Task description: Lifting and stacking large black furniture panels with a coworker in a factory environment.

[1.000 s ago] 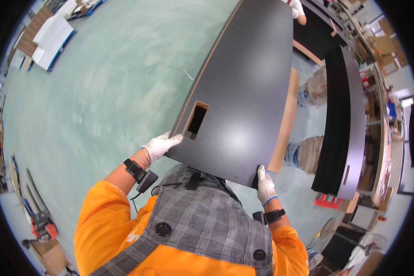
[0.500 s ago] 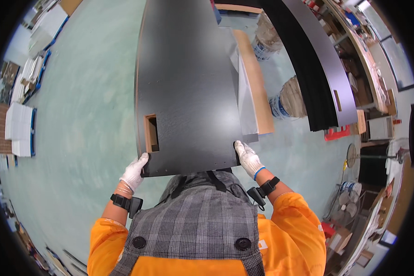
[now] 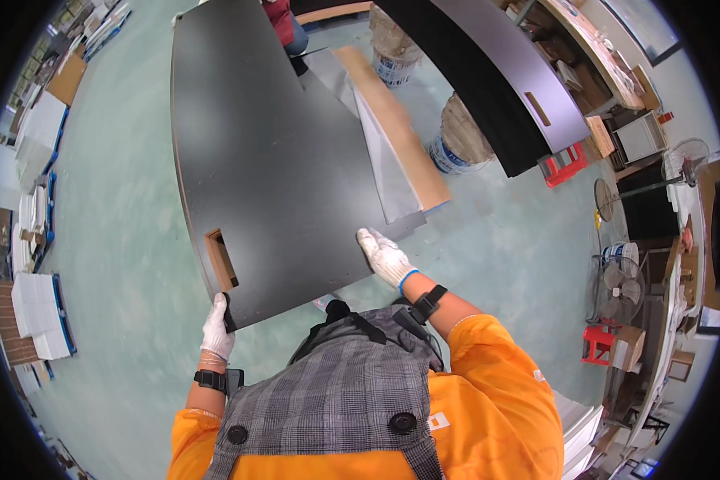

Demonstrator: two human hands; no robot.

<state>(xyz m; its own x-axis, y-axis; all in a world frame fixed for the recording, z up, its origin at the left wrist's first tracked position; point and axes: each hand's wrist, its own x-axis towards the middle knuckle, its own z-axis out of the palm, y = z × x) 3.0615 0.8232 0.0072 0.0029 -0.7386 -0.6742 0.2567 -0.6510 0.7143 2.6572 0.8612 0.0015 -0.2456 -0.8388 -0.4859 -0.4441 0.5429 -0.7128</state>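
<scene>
A long dark grey board (image 3: pixel 272 152) stretches away from my waist, its far end at the top of the view. Near its left corner is a rectangular cut-out with a bare wood-coloured inner edge. My left hand (image 3: pixel 217 326), in a white knit glove, grips the near left corner with the thumb on top. Gloved the same way, my right hand (image 3: pixel 386 258) holds the right edge close to the near corner. The fingers of both hands are partly hidden by the board.
Another person (image 3: pixel 284 24) in red and blue stands beside the board's far right side. Right of the board are a brown panel (image 3: pixel 400 132), wrapped buckets (image 3: pixel 464 136), and stacked dark boards (image 3: pixel 488 88). Fans (image 3: pixel 616 288) and red stools (image 3: pixel 598 344) stand further right; white stacks (image 3: pixel 40 308) line the left.
The board has swung, its far end moving left and its near edge now slanting. My left hand has moved lower and slightly left; my right hand has shifted left and slightly up.
</scene>
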